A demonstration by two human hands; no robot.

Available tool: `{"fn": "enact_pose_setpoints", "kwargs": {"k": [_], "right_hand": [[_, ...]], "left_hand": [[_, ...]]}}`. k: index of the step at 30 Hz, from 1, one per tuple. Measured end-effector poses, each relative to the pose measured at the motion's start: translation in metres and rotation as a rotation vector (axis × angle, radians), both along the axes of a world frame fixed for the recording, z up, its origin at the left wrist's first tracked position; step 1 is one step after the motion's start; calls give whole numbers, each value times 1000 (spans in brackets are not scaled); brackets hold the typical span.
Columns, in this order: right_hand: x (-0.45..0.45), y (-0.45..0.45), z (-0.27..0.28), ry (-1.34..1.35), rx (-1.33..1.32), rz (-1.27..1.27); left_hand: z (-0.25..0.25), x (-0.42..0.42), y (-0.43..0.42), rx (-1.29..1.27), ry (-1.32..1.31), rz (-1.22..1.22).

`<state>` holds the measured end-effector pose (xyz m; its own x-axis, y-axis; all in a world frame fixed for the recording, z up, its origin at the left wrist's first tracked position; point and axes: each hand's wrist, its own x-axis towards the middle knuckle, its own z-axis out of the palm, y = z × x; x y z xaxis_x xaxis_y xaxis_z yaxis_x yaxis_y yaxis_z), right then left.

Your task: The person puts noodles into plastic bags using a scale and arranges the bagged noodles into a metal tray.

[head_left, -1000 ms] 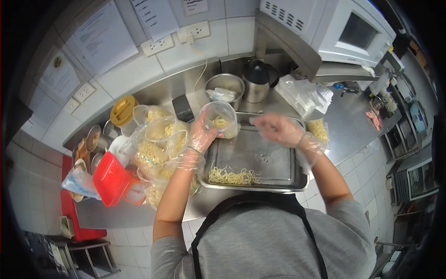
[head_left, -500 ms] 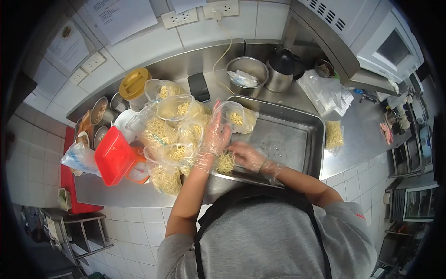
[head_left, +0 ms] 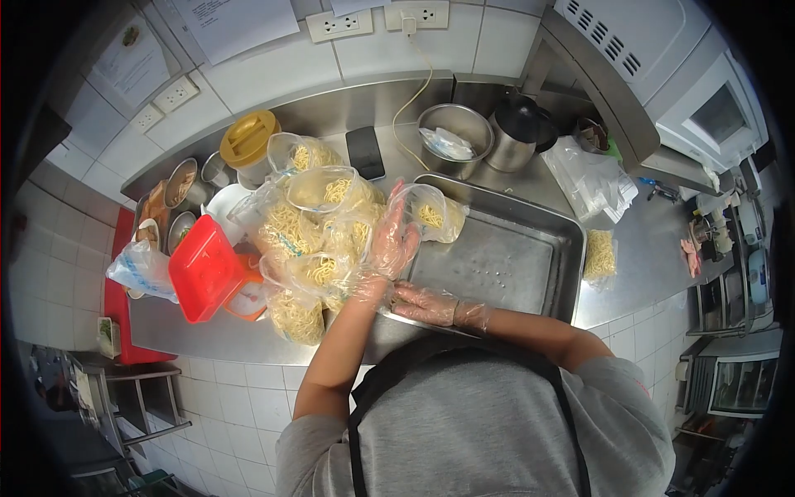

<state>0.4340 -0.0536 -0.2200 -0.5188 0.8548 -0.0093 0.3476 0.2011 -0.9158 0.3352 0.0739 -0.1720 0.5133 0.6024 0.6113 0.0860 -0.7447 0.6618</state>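
My left hand (head_left: 392,242), in a clear plastic glove, is raised with its fingers stretched out, between the bagged noodles (head_left: 290,232) and a clear bag with a round open mouth (head_left: 437,217) holding a few noodles. My right hand (head_left: 424,304), also gloved, lies flat at the tray's near left corner. Its straight fingers reach my left wrist and cover the spot where loose noodles lay; whether it grips any is hidden. The metal tray (head_left: 571,273) stands to the right, with water drops on its floor.
A red container (head_left: 203,269) and small metal bowls stand at the left. Behind are a yellow-lidded jar (head_left: 249,141), a black device (head_left: 365,152), a metal bowl (head_left: 455,124) and a thermal jug (head_left: 515,137). Plastic bags (head_left: 590,182) and a noodle pack (head_left: 600,254) lie right of the tray.
My right hand has moved left and slightly down, its fingers now straight against my left wrist. The loose noodles are no longer visible. My left hand stays raised; the whole view has shifted slightly.
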Motion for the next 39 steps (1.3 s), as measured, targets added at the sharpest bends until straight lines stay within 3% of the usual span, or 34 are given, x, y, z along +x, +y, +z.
{"fn": "enact_pose_setpoints", "kwargs": {"k": [4,7,10,14,17,20,21,23,25,28,29,31,33,34,36,37,39], "right_hand": [[2,-10,7,163,-114,107],[13,-29,6,181,-95,159],[32,-45,20,71,-261,124],[69,-79,51,-148,-357,-52],[103,-110,36,-352,-156,-161],[123,-147,57,-695,-158,-377],[126,-160,53,-786,-46,-500],[127,-169,57,-798,10,-562],[124,-172,57,-817,56,-656],[130,-160,57,-832,-111,-649],[136,-153,48,-820,-294,-707],[158,-132,27,-461,-459,-665],[180,-101,-8,-196,-275,-574],[191,-85,-26,-63,-195,-510],[171,-50,28,699,-477,-549],[154,-38,68,1145,-683,-440],[117,-16,124,1140,-573,-683]], "left_hand": [[-6,0,0,62,11,7],[-12,5,-1,151,-18,-18],[-12,9,-11,118,44,9],[-12,13,-16,174,42,49],[-15,13,-19,143,72,63],[-20,17,-12,185,83,71],[-19,17,-14,163,101,67],[-20,16,-14,69,126,26],[-16,18,-12,199,93,3],[-5,19,-10,238,142,-39],[5,18,-11,225,201,-50],[27,18,-19,-19,243,-140],[68,19,-50,-488,204,-302],[74,20,-55,-462,236,-299],[82,21,-63,-415,303,-296],[89,21,-67,-443,326,-297],[101,22,-72,-497,368,-298]]}}
